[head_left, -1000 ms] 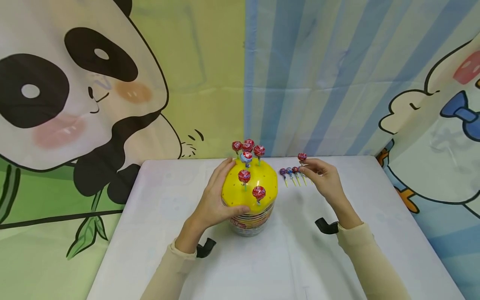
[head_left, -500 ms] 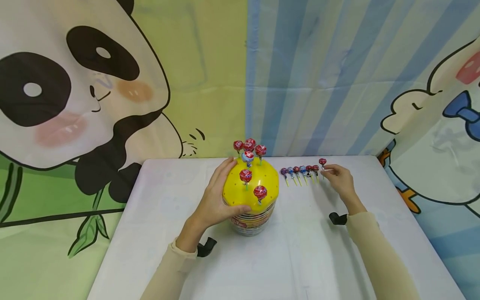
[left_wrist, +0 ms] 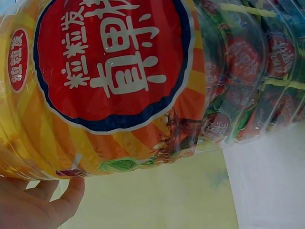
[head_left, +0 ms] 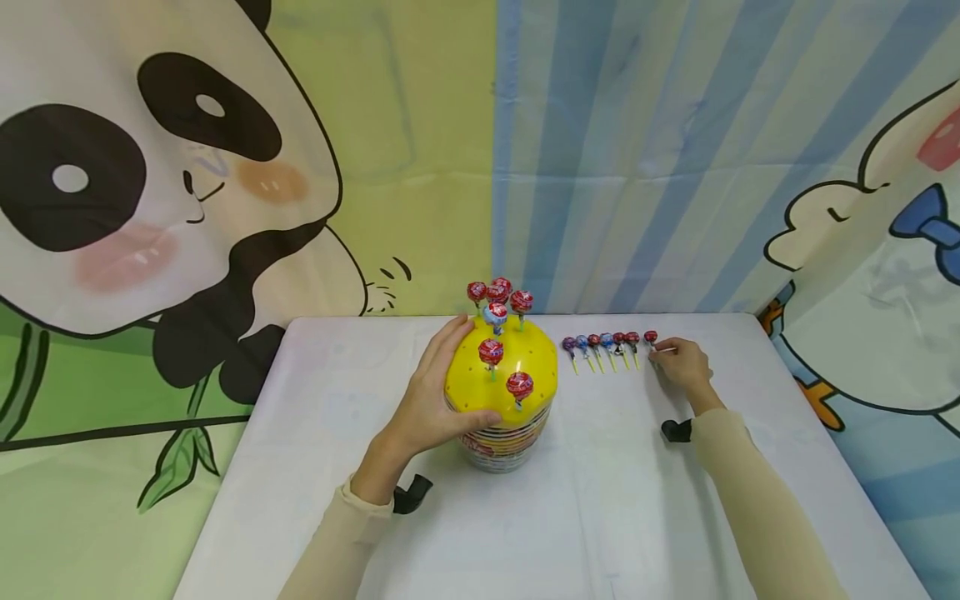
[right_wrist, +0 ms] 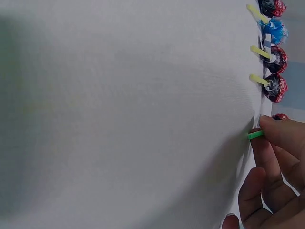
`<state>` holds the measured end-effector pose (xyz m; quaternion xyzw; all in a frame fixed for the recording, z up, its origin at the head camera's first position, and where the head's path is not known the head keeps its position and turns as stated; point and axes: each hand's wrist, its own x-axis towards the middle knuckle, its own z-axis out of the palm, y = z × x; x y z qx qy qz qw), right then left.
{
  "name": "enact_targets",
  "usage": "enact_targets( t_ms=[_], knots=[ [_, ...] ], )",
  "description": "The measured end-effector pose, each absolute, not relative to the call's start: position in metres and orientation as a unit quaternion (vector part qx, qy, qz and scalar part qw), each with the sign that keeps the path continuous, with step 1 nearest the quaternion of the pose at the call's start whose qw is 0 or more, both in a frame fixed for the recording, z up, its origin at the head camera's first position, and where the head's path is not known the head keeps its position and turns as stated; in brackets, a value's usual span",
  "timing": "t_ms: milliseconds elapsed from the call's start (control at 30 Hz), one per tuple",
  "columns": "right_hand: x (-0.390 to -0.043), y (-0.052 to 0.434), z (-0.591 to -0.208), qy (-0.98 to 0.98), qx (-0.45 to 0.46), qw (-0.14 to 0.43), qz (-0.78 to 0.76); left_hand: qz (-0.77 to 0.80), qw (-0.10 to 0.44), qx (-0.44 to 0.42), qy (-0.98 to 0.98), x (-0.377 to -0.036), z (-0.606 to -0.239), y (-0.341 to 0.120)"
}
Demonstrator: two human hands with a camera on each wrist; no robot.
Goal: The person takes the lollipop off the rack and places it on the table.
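Observation:
My left hand [head_left: 432, 396] wraps round the upper side of a clear ribbed candy jar [head_left: 501, 460] with a domed yellow lid [head_left: 536, 354]. In the left wrist view its fingers touch the jar's orange and red label [left_wrist: 114, 62]. Several wrapped lollipops stand in the lid, among them a red one [head_left: 519, 385] and a blue one [head_left: 494, 314]. At the back right, my right hand [head_left: 686, 364] pinches a red lollipop [head_left: 650, 337] by its green stick [right_wrist: 256, 135], low at the table. This lollipop lies at the right end of a row of lollipops [head_left: 606, 342].
The white table [head_left: 585, 517] carries the jar and the row, whose heads point toward the back edge. Behind it hangs a printed curtain [head_left: 637, 167] with a panda and blue stripes. A black strap piece [head_left: 677, 431] juts from the right wrist.
My right hand has moved right past the row with the red lollipop, then lowered it to the table at the row's right end. The left hand stays on the jar.

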<state>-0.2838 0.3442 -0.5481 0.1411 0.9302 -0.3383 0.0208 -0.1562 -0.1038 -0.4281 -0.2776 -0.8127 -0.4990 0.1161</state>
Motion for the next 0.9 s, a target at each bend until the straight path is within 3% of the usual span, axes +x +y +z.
enact_targets(
  t_ms=[900],
  knots=[
    [-0.2849,0.3353,-0.5465,0.944,0.115,0.021,-0.307,-0.500,0.116,-0.276,-0.813,-0.1559,-0.4282,-0.1032]
  ],
)
